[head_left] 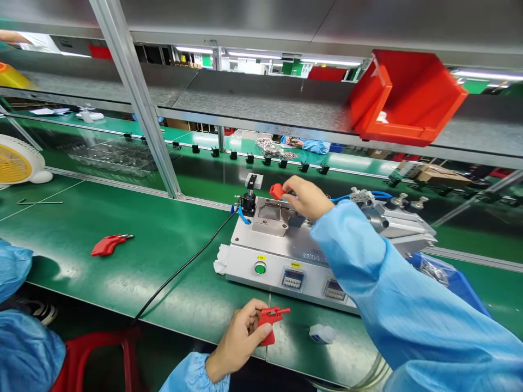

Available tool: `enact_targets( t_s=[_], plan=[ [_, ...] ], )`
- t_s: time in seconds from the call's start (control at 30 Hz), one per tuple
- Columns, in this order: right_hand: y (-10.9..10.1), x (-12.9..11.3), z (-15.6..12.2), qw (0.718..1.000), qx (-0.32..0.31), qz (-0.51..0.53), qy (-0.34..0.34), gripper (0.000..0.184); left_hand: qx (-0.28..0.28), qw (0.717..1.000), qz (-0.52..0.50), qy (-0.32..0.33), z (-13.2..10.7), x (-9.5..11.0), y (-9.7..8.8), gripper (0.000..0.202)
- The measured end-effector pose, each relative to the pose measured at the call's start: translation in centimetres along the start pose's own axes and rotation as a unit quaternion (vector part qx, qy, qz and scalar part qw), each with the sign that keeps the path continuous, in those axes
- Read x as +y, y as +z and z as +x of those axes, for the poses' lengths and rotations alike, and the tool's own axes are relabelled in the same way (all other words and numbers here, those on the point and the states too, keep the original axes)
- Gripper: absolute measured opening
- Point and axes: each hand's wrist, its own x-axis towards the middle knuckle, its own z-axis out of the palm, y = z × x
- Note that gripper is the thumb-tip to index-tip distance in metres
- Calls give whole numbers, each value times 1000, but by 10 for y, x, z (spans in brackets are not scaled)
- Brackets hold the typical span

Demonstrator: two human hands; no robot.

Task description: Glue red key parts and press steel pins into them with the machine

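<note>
My left hand is closed around a red plastic handle part with a thin red stem pointing right, just in front of the machine. Above the metal fixture of the grey bench machine, my right hand pinches another red plastic piece. Part of that piece is hidden behind the fingers. Further left, a similar red handle with a metal tip lies on the green bench. A green button and two counters show on the machine's front.
A red bin sits on the shelf above. A black cable crosses the bench to its front edge. A crumpled clear plastic piece lies front right. A blue tray stands beside the machine. Another person's blue sleeve is at far left.
</note>
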Motion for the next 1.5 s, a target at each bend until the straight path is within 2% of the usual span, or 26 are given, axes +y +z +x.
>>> enact_targets(
  t_s=[0.13, 0.23, 0.37, 0.43, 0.6, 0.73, 0.83, 0.97, 1.07, 1.17, 1.3, 1.43, 1.5],
  plan=[
    [-21, 18, -15, 993, 76, 89, -15, 11, 6, 1000, -28, -6, 0, 1, 1, 45],
    [-23, 25, -48, 995, 40, 66, -69, 11, 19, 998, -58, -10, 0, 2, 1, 49],
    [-7, 27, -100, 997, -36, 13, -73, 16, 31, 995, -90, -11, 2, 4, -1, 56],
    [4, 30, -118, 997, -48, -3, -63, 17, 39, 994, -99, -5, 4, 4, -1, 57],
    [24, 48, -138, 999, 19, -2, -42, 26, 41, 995, -93, 8, 13, 3, 0, 61],
    [33, 63, -146, 999, 43, 8, -22, 33, 60, 998, -27, -8, 19, 10, -5, 50],
    [36, 67, -151, 997, 56, 40, -14, 41, 73, 997, 19, -3, 20, 30, -14, 42],
    [39, 71, -152, 993, 65, 102, -14, 46, 85, 992, 75, 57, 26, 79, -31, 37],
    [42, 74, -149, 988, 62, 143, -15, 42, 87, 979, 141, 123, 44, 127, -41, 33],
    [44, 74, -148, 980, 65, 187, -14, 38, 62, 959, 213, 174, 78, 173, -45, 28],
    [46, 69, -148, 973, 67, 219, -12, 30, 45, 909, 347, 227, 133, 213, -46, 24],
    [48, 67, -151, 974, 66, 218, -7, 24, 85, 827, 520, 197, 170, 226, -39, 24],
    [49, 67, -153, 974, 63, 220, 0, 24, 93, 803, 560, 180, 178, 226, -33, 24]
  ],
)
